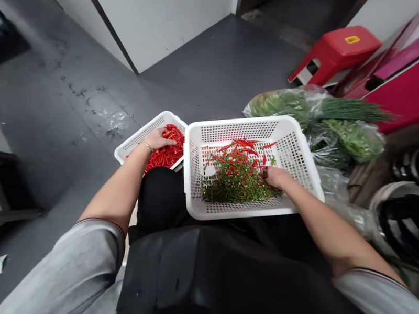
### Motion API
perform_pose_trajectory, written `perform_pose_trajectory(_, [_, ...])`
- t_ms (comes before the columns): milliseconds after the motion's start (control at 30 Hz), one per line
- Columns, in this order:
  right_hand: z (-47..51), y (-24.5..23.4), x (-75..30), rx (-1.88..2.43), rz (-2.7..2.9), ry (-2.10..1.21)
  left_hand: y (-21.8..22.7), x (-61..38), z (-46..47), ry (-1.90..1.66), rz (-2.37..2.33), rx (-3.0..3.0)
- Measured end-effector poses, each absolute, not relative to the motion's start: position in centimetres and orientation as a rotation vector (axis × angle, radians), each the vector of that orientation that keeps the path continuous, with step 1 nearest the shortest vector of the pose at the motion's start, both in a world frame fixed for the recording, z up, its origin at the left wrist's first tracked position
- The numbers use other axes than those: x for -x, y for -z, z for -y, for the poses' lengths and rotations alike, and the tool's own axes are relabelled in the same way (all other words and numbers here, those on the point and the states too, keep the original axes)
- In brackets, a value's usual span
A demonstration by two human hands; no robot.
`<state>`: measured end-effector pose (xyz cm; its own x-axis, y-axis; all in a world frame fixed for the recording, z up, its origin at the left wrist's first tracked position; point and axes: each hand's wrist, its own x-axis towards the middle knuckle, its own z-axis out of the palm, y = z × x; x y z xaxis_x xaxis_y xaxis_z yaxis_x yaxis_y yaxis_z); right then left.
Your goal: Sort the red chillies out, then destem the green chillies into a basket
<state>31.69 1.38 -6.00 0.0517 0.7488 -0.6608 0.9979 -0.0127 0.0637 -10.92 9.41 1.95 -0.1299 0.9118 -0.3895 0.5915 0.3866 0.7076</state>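
Observation:
My left hand [158,140] rests over a heap of red chillies [165,158] in the smaller white basket [125,151], its fingers apart and touching the heap. A larger white perforated basket [231,218] lies across my lap. Inside it is a pile of green chilli stems [237,185] with loose red chillies [244,149] along the far side. At the right of that pile, my right hand [276,178] is closed, with a red chilli at its fingertips. Its lower fingers are partly hidden by the hand itself.
Bagged green vegetables [285,104] lie on the floor beyond the large basket, with long green stalks [354,110] on top. A red stool [340,50] stands behind them. Stacked pots [402,219] are at the right. A white panel [154,5] stands ahead on the grey floor.

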Motion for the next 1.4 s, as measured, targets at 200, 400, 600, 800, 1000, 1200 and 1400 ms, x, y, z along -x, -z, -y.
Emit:
perform_pose_trajectory(200, [-0.1, 5.5, -31.4, -1.666, -1.878, 0.67, -3.8, 14.7, -8.4, -0.76, -1.95, -1.269])
perform_pose_trajectory(400, [-0.4, 2.1, -33.9, -2.176, -1.926, 1.253, -5.0, 6.0, -8.2, -0.8, -1.642, -1.487])
perform_pose_trajectory(600, [0.9, -0.7, -30.5, -2.172, -1.454, 2.569, -1.8, -9.2, -2.9, -0.436, -0.927, -1.325])
perform_pose_trajectory(800, [1.4, 0.2, -28.1, -2.353, -1.663, 2.325, 1.0, -10.6, -1.7, -0.329, -0.924, -1.067])
perform_pose_trajectory(1000, [3.2, -0.5, -27.2, -2.726, -2.611, 1.394, 0.4, -8.4, -1.6, -0.402, -0.895, -0.714])
perform_pose_trajectory(1200, [5.8, -0.5, -25.0, -2.007, -3.175, 0.984, 0.8, -8.5, -0.7, -0.599, -0.85, -0.567])
perform_pose_trajectory(1400, [4.9, -1.2, -27.0, -2.321, -2.317, 1.867, 0.7, -7.7, -0.1, -0.494, -0.92, -0.945])
